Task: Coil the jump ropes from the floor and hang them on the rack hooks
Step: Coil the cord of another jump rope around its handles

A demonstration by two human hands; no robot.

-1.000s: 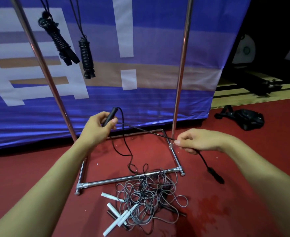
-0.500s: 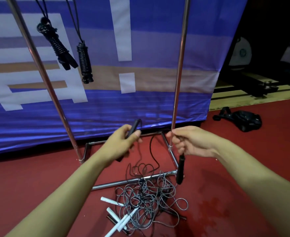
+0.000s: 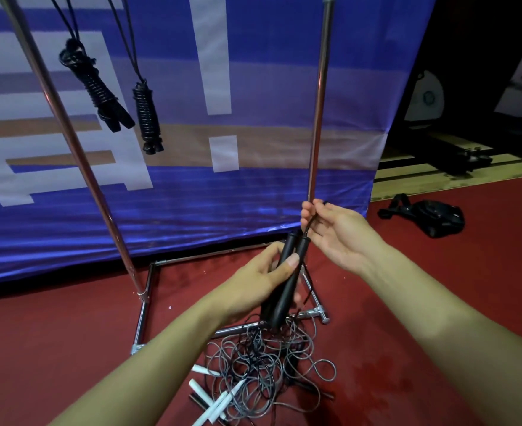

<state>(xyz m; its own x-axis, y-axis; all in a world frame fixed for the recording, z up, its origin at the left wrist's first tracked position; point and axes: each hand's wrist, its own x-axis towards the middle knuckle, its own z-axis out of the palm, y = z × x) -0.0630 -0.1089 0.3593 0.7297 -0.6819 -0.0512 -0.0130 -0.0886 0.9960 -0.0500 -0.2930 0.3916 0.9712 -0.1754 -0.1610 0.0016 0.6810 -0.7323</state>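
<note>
Wide-angle head view under dim, even indoor light. You see the rack poles (image 3: 318, 118) bow outward toward the frame edges, a mark of lens distortion. A soft sheen runs across the blue banner (image 3: 253, 195), and thin highlights streak the metal tubes. The right background falls into near darkness. Your forearms blur slightly at the lower edge; faint shadows lie on the red floor (image 3: 438, 302).

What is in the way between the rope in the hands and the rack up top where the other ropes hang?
Nothing visible blocks it. The left hand grips both black handles, the right hand pinches the cord, and the space up to the two hung ropes looks open. But the cord trails into the tangled pile on the floor and may snag. The hooks are out of view.
</note>
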